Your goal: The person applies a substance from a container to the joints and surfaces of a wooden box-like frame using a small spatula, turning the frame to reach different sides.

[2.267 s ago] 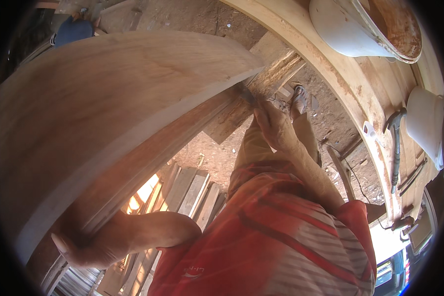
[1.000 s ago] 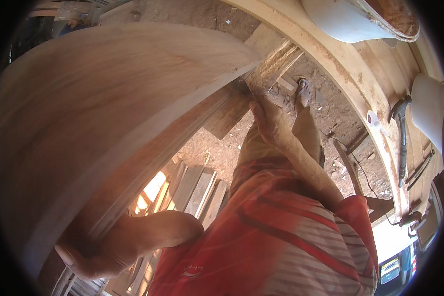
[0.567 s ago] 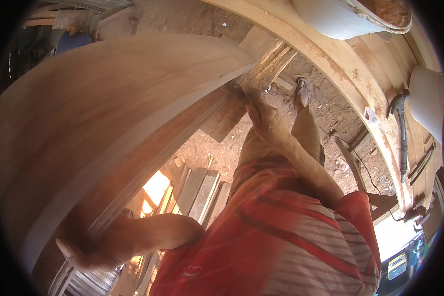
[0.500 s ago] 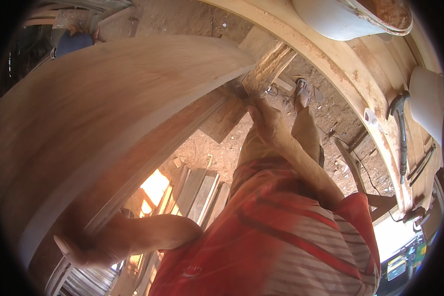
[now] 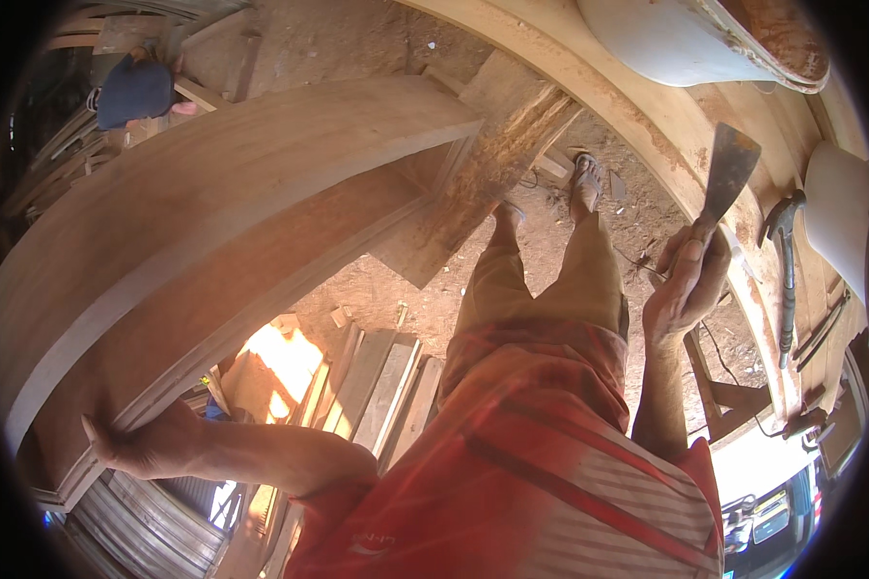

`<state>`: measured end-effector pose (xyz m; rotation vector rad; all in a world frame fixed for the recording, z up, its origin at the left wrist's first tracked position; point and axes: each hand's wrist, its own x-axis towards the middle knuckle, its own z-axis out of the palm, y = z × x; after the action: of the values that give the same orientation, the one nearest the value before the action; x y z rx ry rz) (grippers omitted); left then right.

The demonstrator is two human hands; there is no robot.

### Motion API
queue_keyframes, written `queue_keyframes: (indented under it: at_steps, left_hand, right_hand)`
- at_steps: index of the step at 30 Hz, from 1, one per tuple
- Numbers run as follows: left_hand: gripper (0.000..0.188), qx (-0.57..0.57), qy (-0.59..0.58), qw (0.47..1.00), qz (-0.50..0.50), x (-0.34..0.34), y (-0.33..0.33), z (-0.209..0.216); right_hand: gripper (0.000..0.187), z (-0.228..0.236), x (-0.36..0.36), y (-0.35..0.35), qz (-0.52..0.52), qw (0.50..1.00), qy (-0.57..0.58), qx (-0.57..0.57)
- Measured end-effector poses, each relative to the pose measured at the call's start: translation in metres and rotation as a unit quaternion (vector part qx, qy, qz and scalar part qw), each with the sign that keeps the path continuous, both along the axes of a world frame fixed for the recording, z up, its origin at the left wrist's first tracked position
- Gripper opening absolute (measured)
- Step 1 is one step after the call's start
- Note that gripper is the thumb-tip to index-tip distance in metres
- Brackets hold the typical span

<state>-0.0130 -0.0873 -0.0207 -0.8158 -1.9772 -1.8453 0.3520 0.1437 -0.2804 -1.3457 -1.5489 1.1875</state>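
My right hand (image 5: 686, 280) is raised on the right, closed round the handle of a putty knife (image 5: 732, 169). Its broad, stained metal blade points up and away, apart from any wood. On the left, my left hand (image 5: 145, 446) grips the near lower edge of a large open-fronted wooden piece (image 5: 251, 183), thumb upright and the other fingers partly hidden. This piece has a long, smooth, pale brown panel on top and a hollow beneath, and it rests at its far end on a rough wooden plank (image 5: 492, 145).
A claw hammer (image 5: 787, 261) lies on the wooden bench (image 5: 690, 145) to the right, beside a white bucket (image 5: 676, 43). Cut boards (image 5: 377, 381) stand low at the left. Another person (image 5: 135, 92) is at the far left. Wood scraps litter the dirt floor (image 5: 357, 48).
My right hand has swung from the wooden piece's far end out to the right, bringing the putty knife into plain sight. My left hand stays at the near edge, appearing slightly higher.
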Motion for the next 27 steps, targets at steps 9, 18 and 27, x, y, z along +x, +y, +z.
queue_keyframes:
  at_steps: [9,18,27]
  left_hand:
    - [0.050,-0.058,0.011,0.991,0.117,-0.024,-0.053,-0.013]
    - [0.058,-0.108,-0.011,0.991,0.077,-0.050,-0.104,-0.026]
    - [0.058,-0.126,-0.059,0.977,0.160,-0.012,-0.074,-0.037]
  right_hand:
    - [0.040,-0.005,-0.026,0.055,-0.005,0.975,-0.211,0.070]
    - [0.027,0.050,0.017,0.070,-0.054,0.949,-0.274,0.144]
    - [0.030,0.029,0.098,0.016,-0.094,0.935,-0.325,0.103]
